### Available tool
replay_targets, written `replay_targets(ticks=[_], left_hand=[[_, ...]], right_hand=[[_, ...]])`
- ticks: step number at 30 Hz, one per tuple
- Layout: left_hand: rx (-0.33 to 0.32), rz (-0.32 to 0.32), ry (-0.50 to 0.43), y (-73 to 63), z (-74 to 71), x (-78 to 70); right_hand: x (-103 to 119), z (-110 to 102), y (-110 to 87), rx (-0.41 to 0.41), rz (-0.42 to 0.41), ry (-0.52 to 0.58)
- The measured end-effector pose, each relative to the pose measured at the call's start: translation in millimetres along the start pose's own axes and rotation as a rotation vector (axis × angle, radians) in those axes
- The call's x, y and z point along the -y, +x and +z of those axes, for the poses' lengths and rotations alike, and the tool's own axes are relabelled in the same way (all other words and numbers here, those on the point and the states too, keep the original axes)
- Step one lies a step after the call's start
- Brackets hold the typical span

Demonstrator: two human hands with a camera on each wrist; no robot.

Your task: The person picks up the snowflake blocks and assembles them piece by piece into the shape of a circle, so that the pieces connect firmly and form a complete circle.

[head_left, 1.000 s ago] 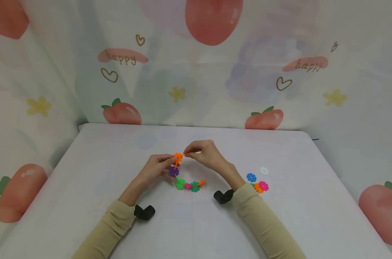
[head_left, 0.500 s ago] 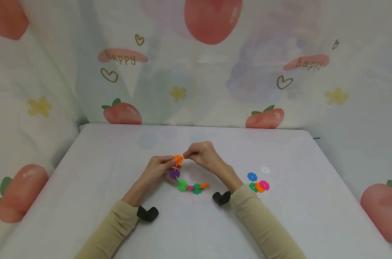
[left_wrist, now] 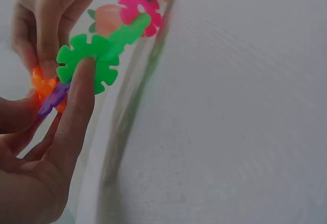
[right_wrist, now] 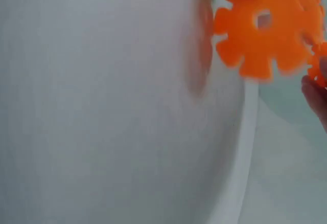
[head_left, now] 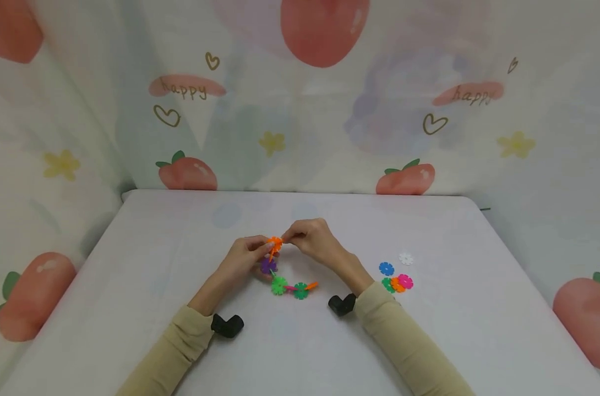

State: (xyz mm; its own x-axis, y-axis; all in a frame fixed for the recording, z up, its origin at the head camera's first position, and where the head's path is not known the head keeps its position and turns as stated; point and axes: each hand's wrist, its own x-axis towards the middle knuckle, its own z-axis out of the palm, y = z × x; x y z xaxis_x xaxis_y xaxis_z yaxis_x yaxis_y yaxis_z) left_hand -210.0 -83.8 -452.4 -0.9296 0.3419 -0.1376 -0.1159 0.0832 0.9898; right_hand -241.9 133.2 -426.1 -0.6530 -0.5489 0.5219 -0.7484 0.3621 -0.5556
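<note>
A curved chain of slotted, flower-shaped plastic discs hangs between the hands in the head view. My left hand (head_left: 238, 261) pinches an orange disc (head_left: 276, 244) at its upper end. Below follow a purple disc (head_left: 268, 266), a light green disc (head_left: 279, 285), a pink disc (left_wrist: 140, 9), a dark green disc (head_left: 301, 291) and an orange end disc (head_left: 312, 286). My right hand (head_left: 312, 237) has thumb and fingertips pinched at the upper orange end, on an orange disc mostly hidden by the fingers. In the left wrist view, one left finger lies against a light green disc (left_wrist: 104, 73).
Loose discs lie on the white table (head_left: 290, 352) beyond the right forearm: blue (head_left: 386, 268), white (head_left: 406, 258), pink (head_left: 405, 281), orange (head_left: 396, 285) and green (head_left: 388, 285). Black wrist mounts (head_left: 228, 326) jut from both sleeves. A printed curtain (head_left: 300, 121) stands behind.
Both hands have shifted slightly toward me, and the chain's lower end has swung a little nearer and to the right. Both pinches stay in place.
</note>
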Motion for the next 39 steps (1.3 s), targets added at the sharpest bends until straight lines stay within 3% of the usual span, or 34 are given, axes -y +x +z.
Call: replay_targets(ticks=[6,10,15,25,30,34,39], left_hand=[[0.113,-0.044,-0.027,-0.9,-1.7,-6.1],[0.133,-0.1,-0.001,-1.8,-3.6,-8.1],[0.152,-0.156,0.001,-2.1,-8.2,-6.3],[0.125,-0.132,-0.05,2.2,-10.9,-2.8],[0.172,-0.109,-0.063,0.9,-11.1,-3.4],[0.213,-0.117,-0.063,-1.8,-13.1,-4.0],[0.224,-0.128,-0.067,-2.9,-14.1,-3.9]], right_hand=[[4.9,-18.6,-2.5,0.104,0.079,0.047],[5.9,-38.3,-14.7,0.175,0.137,0.015],[1.4,-63.7,-41.0,0.196,0.204,-0.094],[-7.7,-110.2,-91.2,0.208,0.344,-0.226],[-12.6,-133.0,-110.4,0.218,0.436,-0.299],[-14.3,-148.5,-122.5,0.284,0.54,-0.339],[-17.4,-153.9,-132.0,0.383,0.696,-0.304]])
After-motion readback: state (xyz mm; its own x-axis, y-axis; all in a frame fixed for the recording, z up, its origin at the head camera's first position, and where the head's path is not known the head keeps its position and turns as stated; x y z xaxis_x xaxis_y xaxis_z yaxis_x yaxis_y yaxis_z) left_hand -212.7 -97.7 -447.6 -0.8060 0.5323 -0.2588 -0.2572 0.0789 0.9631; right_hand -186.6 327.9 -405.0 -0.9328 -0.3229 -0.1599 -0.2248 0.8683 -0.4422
